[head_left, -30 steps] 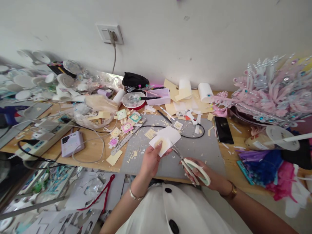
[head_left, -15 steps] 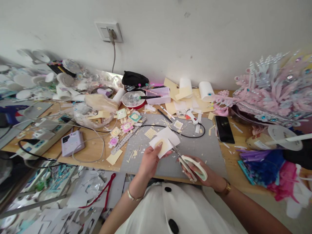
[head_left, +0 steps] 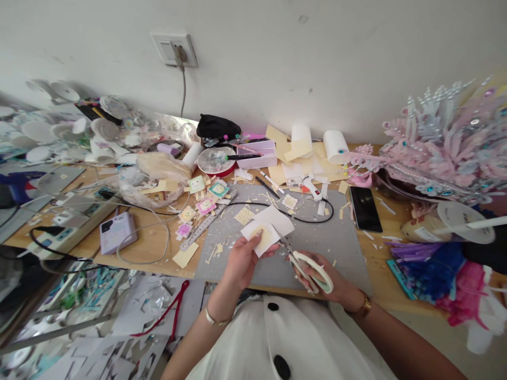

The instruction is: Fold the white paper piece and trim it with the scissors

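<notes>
Between the thumb and fingers of my left hand is a sheet of white paper with a pale yellow patch near my thumb. My right hand is closed round the cream handles of a pair of scissors. The scissor blades reach the paper's right side, and part of them is hidden by it. Below lies a grey cutting mat scattered with small cream scraps. A cream patterned square lies just beyond the paper.
Small painted square figures and a metal ruler lie left of the mat. A black cable loops across it. To the right are a phone, a drink cup and a pink feathered headpiece.
My right hand and the scissor handles have shifted slightly left, and the two handle loops sit closer together. The paper has barely moved in my left hand.
</notes>
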`<state>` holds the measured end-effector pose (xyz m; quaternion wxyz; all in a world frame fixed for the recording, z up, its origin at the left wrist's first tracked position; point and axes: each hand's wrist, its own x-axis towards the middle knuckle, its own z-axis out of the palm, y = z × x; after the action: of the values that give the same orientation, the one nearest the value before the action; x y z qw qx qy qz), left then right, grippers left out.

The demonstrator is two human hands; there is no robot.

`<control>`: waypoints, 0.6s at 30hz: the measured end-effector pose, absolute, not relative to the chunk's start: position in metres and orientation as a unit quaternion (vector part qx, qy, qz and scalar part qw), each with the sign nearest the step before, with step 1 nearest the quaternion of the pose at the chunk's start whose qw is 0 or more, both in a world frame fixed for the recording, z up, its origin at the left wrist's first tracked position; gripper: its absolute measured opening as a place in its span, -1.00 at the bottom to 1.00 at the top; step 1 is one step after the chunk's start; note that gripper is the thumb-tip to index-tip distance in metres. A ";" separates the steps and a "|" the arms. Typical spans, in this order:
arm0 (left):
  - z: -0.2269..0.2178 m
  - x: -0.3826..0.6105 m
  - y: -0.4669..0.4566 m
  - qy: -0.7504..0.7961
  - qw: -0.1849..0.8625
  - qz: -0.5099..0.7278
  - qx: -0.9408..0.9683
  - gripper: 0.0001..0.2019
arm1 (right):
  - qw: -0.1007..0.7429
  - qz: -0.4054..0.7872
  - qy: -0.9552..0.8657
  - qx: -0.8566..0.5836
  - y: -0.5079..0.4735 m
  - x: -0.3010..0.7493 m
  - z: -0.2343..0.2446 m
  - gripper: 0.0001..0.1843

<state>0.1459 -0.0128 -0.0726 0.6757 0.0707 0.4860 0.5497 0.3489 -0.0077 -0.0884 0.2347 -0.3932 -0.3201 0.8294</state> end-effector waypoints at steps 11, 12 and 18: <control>-0.069 0.146 -0.012 0.477 0.681 0.552 0.052 -0.82 | 0.225 0.832 -0.303 -0.406 -0.010 0.346 -0.096 -0.50; -0.069 0.146 -0.012 0.478 0.680 0.553 0.051 -0.82 | 0.228 0.832 -0.304 -0.405 -0.010 0.346 -0.097 -0.49; -0.067 0.146 -0.012 0.481 0.680 0.551 0.046 -0.84 | 0.230 0.830 -0.302 -0.407 -0.012 0.346 -0.096 -0.48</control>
<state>0.1457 -0.0122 -0.0666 0.6797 0.0463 0.4814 0.5515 0.3455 -0.0118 -0.0960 0.2304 -0.4073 -0.3023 0.8305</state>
